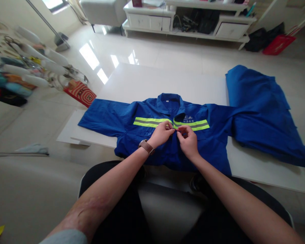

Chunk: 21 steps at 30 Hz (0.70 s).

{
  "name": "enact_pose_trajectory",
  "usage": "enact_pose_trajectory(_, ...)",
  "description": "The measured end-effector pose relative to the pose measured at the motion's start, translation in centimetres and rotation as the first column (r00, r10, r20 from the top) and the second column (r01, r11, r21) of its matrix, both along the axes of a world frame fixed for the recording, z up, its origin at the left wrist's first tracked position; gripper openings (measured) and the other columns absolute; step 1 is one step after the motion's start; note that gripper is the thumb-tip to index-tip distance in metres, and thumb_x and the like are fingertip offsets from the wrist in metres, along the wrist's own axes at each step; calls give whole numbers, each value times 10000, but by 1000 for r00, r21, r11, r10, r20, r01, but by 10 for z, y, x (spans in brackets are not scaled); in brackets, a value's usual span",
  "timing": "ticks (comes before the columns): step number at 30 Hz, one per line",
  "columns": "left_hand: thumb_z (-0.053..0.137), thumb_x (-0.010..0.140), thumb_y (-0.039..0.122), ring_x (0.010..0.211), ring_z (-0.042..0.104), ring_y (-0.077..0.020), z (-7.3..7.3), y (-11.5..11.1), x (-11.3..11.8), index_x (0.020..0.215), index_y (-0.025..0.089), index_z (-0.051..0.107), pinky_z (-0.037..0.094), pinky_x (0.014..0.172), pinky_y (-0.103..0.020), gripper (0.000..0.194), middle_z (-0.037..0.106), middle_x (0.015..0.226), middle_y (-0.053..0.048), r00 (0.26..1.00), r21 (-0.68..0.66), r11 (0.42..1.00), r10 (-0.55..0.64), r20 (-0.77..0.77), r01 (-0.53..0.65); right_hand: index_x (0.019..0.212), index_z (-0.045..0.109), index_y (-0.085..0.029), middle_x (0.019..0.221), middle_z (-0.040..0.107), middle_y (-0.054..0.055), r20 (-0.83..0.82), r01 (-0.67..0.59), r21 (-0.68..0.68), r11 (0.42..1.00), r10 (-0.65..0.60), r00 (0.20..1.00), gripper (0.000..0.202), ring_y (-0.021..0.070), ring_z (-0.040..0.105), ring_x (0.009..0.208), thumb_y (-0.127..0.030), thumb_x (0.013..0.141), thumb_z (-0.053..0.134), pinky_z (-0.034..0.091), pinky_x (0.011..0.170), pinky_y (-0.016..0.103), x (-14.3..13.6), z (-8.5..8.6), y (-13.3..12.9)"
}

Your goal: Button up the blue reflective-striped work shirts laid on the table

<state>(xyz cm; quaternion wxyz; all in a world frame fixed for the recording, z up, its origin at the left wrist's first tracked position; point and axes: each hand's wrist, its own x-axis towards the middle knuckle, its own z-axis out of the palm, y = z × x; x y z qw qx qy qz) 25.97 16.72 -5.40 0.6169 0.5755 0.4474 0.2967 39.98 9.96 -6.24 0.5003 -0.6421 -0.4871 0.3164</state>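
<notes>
A blue work jacket (144,145) with a yellow-green and grey reflective band across the chest lies front up on the white table, sleeves spread to both sides. My left hand (163,133), with a watch on its wrist, pinches one edge of the front opening just below the band. Opposite it, my right hand (187,139) pinches the other edge, the fingertips of both hands nearly meeting. The collar (170,101) points away from me. Whatever small fastening sits between my fingers is too small to make out.
More folded blue cloth (256,91) lies on the table's right side, over the right sleeve's end. The white table (147,74) reaches beyond the collar. A red striped bag (81,93) stands at the left edge. A white TV cabinet (148,23) stands farther back.
</notes>
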Motion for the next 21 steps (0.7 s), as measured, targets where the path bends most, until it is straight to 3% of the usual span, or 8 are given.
enact_pose_trajectory(9, 608, 732, 43, 478, 484, -65, 7, -3, 4, 800, 183, 522, 403, 535, -172, 178, 523, 531, 78, 982, -225, 969, 136, 130, -104, 967, 646, -194, 963, 714, 58, 8, -6, 10, 1000, 6, 1000, 176, 173, 644, 793, -339, 870, 623, 484, 663, 270, 0, 1, 0)
enact_pose_trajectory(15, 655, 692, 36, 496, 519, -70, 13, -5, 5, 810, 175, 523, 431, 542, -179, 225, 568, 558, 67, 964, -268, 950, 210, 165, -161, 1001, 663, -190, 909, 697, 42, 15, -18, -31, 999, 19, 1000, 220, 154, 599, 706, -346, 850, 628, 456, 602, 258, 1, 2, -1)
enact_pose_trajectory(21, 643, 647, 4, 490, 513, -72, 10, -4, 6, 849, 185, 511, 412, 532, -181, 302, 579, 562, 77, 968, -229, 962, 189, 165, -149, 1066, 693, -188, 1061, 708, 68, 80, -72, -12, 997, 73, 994, 250, 163, 607, 752, -302, 867, 592, 483, 641, 285, 2, 1, 0)
